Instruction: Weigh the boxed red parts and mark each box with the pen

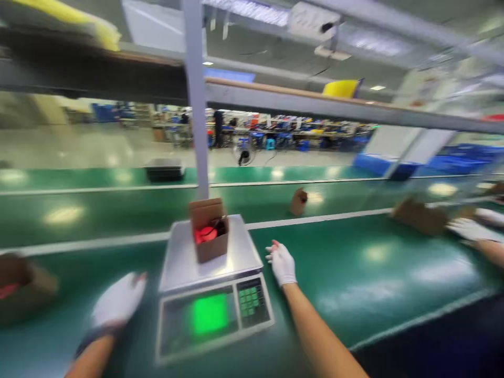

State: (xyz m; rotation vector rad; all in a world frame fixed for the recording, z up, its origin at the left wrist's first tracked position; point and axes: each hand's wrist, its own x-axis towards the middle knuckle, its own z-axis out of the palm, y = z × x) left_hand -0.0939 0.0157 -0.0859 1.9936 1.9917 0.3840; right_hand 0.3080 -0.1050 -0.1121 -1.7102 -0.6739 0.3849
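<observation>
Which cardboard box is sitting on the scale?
The open box with red contents, between the left hand and right hand; the other boxes sit off the scale.

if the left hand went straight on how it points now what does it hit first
Probably the scale, at its left edge; the left hand is blurred and its height unclear, so it might pass above.

Nothing legible — scale display blurry

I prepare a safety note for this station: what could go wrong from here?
The open cardboard box on the digital scale could spill its red item if knocked over. The left hand and right hand flank the scale, so either might bump it and shift the box.
</observation>
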